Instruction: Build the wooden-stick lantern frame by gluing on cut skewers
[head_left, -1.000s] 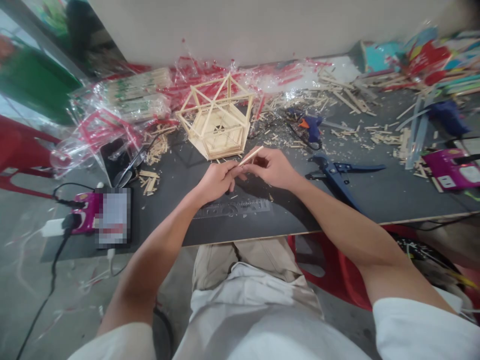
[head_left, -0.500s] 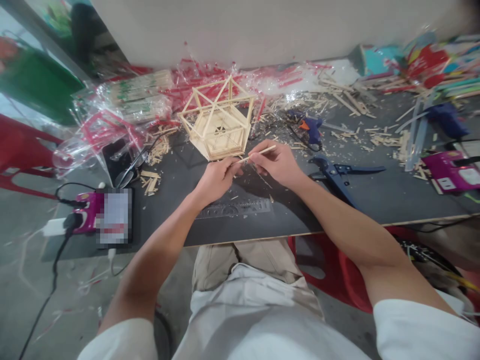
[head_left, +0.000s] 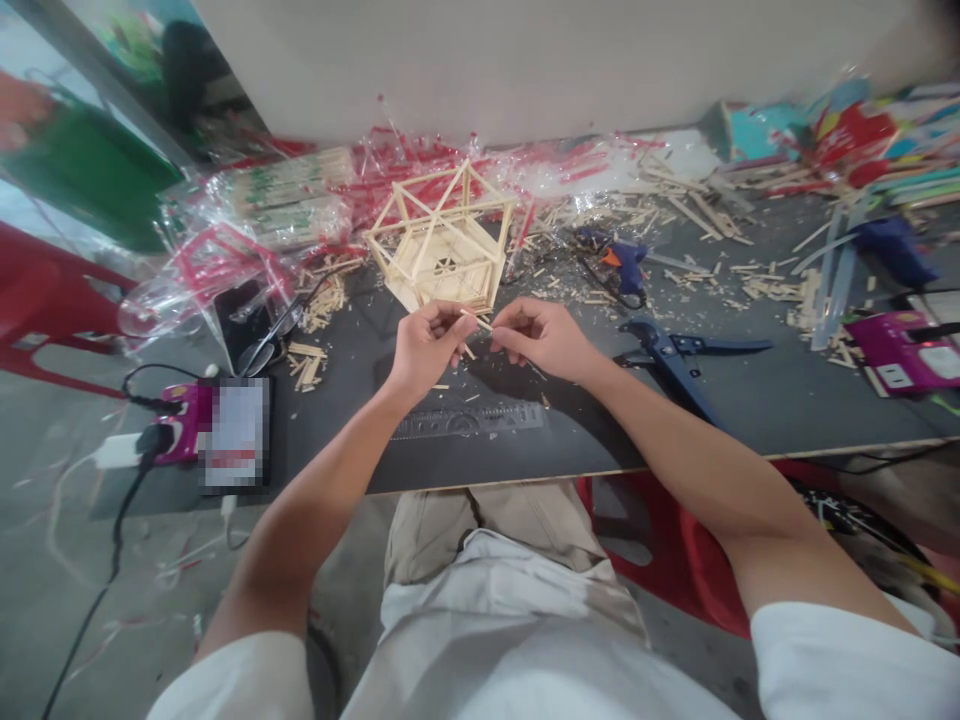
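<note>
Between my two hands, just in front of the wooden frame, is a thin pale wooden stick. My left hand pinches it between thumb and fingers; the tip of a second pale piece shows below those fingers. My right hand is closed with its fingertips at the stick's right end. Behind the hands stands a frame of wooden sticks with a layered polygonal base and crossed struts. A clear ruler lies flat on the dark table below my hands.
Blue-handled cutters lie to the right, with a blue glue gun behind them. Cut stick pieces are scattered about. A phone and a purple power strip sit at the left edge. Plastic wrapping lines the back.
The stick has turned, now slanting down to the right and showing less of its length. My left hand has rolled, its thumb on top. The view has shifted slightly.
</note>
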